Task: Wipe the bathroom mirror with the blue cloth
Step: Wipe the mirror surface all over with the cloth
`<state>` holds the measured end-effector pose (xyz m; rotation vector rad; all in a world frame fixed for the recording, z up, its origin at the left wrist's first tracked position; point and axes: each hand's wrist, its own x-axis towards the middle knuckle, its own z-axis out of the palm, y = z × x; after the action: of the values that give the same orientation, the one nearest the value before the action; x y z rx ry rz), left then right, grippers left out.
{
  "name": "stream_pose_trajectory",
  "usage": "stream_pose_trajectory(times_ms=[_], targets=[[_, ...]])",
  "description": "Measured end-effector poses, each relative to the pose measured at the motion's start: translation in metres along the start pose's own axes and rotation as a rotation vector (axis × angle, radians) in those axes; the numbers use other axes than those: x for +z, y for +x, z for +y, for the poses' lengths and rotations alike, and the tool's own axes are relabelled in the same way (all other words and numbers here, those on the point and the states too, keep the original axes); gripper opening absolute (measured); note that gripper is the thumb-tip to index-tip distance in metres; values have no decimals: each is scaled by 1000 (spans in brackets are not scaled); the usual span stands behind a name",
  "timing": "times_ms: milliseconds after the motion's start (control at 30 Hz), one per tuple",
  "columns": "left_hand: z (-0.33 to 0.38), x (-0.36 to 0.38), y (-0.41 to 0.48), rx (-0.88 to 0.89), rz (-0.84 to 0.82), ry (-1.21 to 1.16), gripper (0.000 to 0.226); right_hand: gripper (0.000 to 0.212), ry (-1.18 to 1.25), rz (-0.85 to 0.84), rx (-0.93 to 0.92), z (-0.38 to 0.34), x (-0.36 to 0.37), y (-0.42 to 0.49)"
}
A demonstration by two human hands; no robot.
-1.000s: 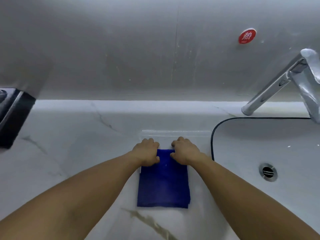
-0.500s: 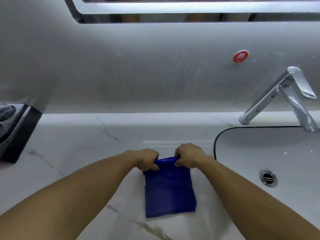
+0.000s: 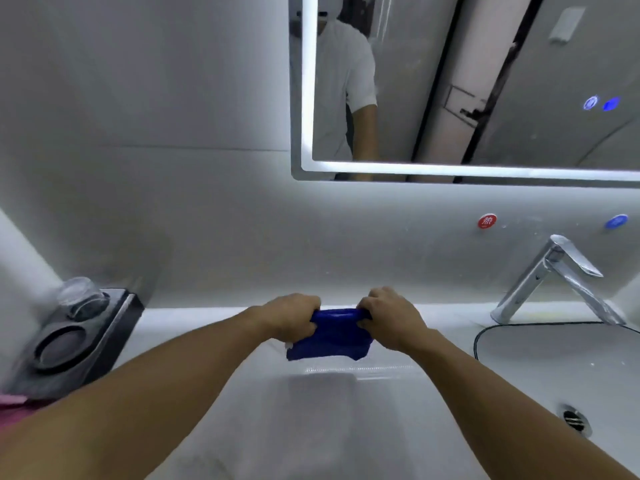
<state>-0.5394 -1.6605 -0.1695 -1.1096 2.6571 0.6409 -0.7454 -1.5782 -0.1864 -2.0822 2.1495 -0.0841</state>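
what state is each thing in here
cloth, bunched, held up between both hands
left hand, grips the cloth's left end
right hand, grips the cloth's right end
mirror, edge light on, not yet touched by the cloth
buttons, lit blue on the mirror
tap, no water seen running
glass, standing on the tray, blurred

cloth blue | counter white | faucet chrome | tray black
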Motion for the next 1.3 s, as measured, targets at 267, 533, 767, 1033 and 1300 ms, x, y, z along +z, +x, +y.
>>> stream_pose_trajectory(times_ms=[267, 533, 767, 1033, 1300], targets=[[-27, -106, -25, 83, 479, -96, 20, 29, -85, 466, 127, -56, -103, 24], [7, -207, -33, 187, 837, -24, 11, 27, 167, 661, 340, -45, -188, 48], [31, -266, -26, 182, 1158, 154, 14, 27, 482, 909, 218, -36, -246, 74], [23, -274, -10, 94, 1206, 138, 14, 57, 673, 1135, 20, -59, -203, 107], [13, -286, -8, 123, 1156, 184, 16, 82, -94, 1113, -139, -94, -158, 164]])
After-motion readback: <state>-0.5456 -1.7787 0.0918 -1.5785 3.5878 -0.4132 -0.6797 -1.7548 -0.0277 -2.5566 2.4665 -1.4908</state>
